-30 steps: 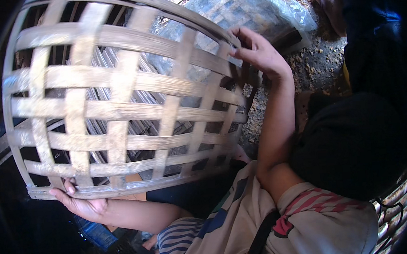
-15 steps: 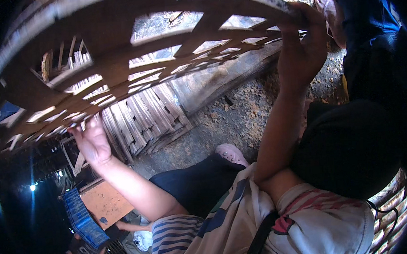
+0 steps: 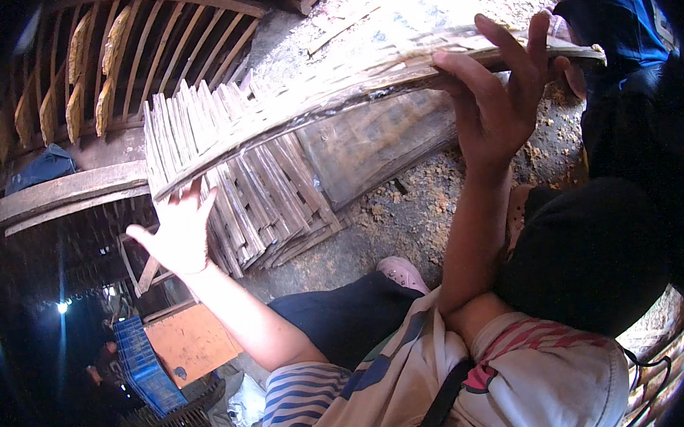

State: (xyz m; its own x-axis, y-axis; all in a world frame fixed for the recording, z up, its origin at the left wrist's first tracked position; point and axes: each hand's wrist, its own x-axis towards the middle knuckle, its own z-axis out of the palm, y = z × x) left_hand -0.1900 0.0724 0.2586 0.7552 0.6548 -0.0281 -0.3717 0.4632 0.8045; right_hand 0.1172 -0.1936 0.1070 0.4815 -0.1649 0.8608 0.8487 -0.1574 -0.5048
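A long slatted lattice tray of wood or bamboo (image 3: 303, 113) is seen nearly edge-on, slanting up to the right over a stack of similar slatted trays (image 3: 258, 207). At its lower left end, the fingertips of my left hand (image 3: 181, 237) touch the edge from below, thumb spread away and palm bare. My right hand (image 3: 497, 111) holds the tray's near edge toward its right end. Some of its fingers reach up over the top side, spread apart; what lies behind the edge is hidden.
A rack with slats and yellowish-brown pieces (image 3: 78, 65) stands at the far left, above a wooden beam (image 3: 79, 192). A blue crate (image 3: 148, 366) and an orange board (image 3: 192, 340) lie lower left. Another person in dark blue clothing (image 3: 623, 35) is at the right. Crumbly debris (image 3: 413, 208) covers the ground.
The lattice tray has swung down from facing me to nearly edge-on above the stack. My left hand moved slightly right, its fingers spreading; my right hand's fingers now splay over the edge.
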